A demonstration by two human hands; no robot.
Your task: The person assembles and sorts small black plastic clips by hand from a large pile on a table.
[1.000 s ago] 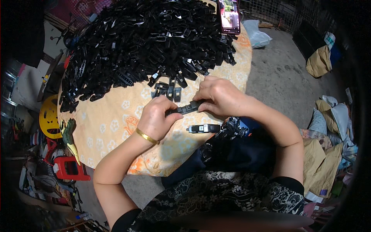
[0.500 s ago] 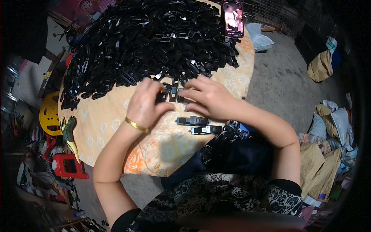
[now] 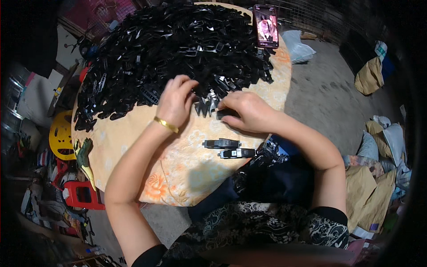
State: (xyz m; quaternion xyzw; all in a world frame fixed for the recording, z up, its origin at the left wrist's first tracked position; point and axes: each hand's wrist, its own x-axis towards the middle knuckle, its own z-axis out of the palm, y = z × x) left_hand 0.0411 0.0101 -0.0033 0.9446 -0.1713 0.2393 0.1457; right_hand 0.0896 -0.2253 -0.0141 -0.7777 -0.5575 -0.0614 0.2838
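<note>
Both hands (image 3: 178,100) (image 3: 247,111) reach into black clips (image 3: 178,44) (heaped).

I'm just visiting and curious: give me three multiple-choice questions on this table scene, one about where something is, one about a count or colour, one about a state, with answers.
1. Where does the lit smartphone lie?
A. at the far edge of the round floral-clothed table, beside the heap
B. on the floor
C. in the left hand

2. How many assembled black plastic clips lie apart near the table's near edge?
A. none
B. two
C. six

3. What are the hands doing?
A. resting in the lap
B. holding the phone
C. both reaching into the edge of the heap of black plastic parts

Answers:
1 A, the phone sits at the top of the table by the heap.
2 B, two clips lie one beside the other, clear of the pile.
3 C, the left hand and the right hand both touch parts at the heap's near edge.
</note>
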